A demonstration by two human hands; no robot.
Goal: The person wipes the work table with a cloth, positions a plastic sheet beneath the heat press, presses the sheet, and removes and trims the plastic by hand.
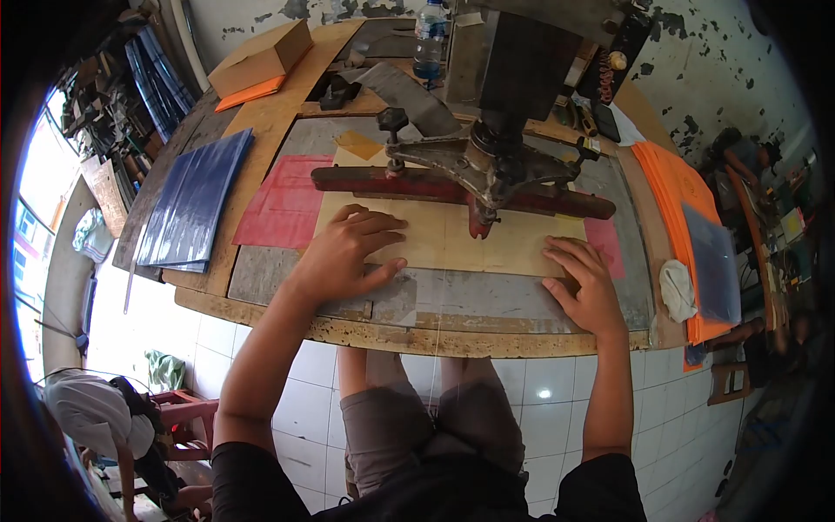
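A pale yellow sheet [435,239] lies flat on the grey metal bed, its far part passing under the red bar [417,189] of a press [500,157]. My left hand [352,248] rests on the left part of this sheet, fingers stretched out and thumb apart. At the sheet's right end, my right hand [583,283] touches it with spread, slightly bent fingers. Neither hand grips anything. Pink sheet material [283,202] shows left of the yellow sheet, and another pink piece [606,244] shows at its right.
Blue plastic-covered sheets [191,204] lie at the table's left. Orange sheets [674,187], a clear bluish sheet [713,261] and a white cloth [677,290] lie right. Behind stand a cardboard box [261,59] and a water bottle [429,39]. A person [96,418] is at lower left.
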